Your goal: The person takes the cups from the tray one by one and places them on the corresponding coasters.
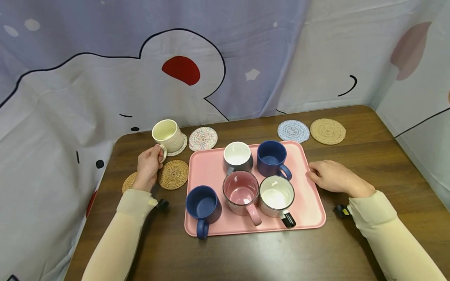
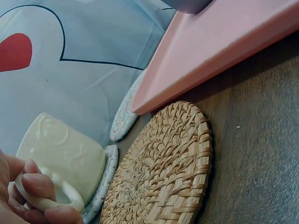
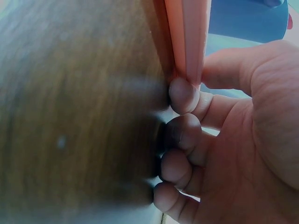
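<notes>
My left hand (image 1: 149, 164) grips the handle of a cream mug (image 1: 171, 137) at the back left. The mug stands upright over a pale coaster (image 1: 181, 149); its embossed side shows in the left wrist view. A woven rattan coaster (image 2: 159, 163) lies just beside that hand. On the right, my right hand (image 1: 332, 175) pinches the right rim of a pink tray (image 1: 307, 195), thumb over the edge and index fingertip against its outer side. Its other fingers are curled by the tabletop. The tray bears a pink mug (image 1: 239, 191) and several others.
Also on the tray are a blue mug (image 1: 204, 205) at front left, another blue mug (image 1: 270, 160), a grey mug (image 1: 239, 158) and a white mug (image 1: 275, 195) with a black handle. A speckled coaster (image 1: 203, 138), a blue-white coaster (image 1: 293, 131) and a tan coaster (image 1: 328, 131) lie behind.
</notes>
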The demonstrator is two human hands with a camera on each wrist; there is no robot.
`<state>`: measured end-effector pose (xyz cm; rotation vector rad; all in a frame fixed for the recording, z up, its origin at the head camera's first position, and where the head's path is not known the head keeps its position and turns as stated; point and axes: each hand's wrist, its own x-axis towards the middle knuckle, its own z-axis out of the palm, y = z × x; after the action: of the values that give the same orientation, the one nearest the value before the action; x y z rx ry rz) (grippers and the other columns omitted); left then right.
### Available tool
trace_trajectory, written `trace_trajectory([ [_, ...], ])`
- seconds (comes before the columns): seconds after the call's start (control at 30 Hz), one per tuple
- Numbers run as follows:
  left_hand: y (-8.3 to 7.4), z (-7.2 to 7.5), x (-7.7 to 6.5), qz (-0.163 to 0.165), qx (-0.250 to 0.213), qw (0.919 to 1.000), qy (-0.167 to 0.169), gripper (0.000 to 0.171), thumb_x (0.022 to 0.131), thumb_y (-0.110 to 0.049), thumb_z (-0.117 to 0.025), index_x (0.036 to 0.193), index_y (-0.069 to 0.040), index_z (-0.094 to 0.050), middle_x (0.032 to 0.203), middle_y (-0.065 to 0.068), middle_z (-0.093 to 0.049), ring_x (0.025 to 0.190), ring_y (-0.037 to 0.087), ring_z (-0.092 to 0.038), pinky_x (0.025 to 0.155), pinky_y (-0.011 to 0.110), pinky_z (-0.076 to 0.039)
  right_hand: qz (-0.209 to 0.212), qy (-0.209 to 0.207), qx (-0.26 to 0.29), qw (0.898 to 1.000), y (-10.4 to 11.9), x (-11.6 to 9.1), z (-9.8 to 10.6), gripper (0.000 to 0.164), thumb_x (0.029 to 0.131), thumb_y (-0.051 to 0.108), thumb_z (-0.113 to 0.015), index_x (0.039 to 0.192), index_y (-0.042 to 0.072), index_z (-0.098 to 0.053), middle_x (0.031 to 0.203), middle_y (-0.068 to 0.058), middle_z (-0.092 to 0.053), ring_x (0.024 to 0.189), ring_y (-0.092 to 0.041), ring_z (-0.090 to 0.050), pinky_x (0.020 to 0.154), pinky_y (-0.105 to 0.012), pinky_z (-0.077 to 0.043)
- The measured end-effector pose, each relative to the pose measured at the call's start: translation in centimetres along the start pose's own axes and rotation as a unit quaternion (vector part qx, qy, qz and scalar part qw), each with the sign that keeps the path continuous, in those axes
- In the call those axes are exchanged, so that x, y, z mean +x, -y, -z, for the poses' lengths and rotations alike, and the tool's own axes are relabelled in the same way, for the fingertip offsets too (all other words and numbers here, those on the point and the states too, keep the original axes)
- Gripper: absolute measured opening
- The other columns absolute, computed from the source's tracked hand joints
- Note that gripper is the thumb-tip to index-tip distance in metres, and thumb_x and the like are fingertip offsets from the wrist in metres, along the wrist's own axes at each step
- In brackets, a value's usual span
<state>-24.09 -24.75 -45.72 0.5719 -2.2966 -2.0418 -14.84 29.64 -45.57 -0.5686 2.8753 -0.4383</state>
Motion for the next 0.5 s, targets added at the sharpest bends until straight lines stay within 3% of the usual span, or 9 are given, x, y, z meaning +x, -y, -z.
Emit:
trace_trajectory([
  [0.5, 0.28, 0.18, 0.26, -0.003, 0.007, 0.9999, -0.009, 0.040, 0.099, -0.040, -0.052, 0.083, -0.003, -0.057, 0.066, -0.006, -0.047, 0.063, 0.008, -0.040, 0.053, 0.022, -0.036, 0.000, -0.004, -0.002, 1.000, -0.08, 0.04, -0.04, 0.023, 0.094, 0.021, -0.057, 0.072, 0.018, -0.050, 0.060, 0.005, -0.044, 0.059, -0.012, -0.045, 0.062, -0.030, -0.037],
])
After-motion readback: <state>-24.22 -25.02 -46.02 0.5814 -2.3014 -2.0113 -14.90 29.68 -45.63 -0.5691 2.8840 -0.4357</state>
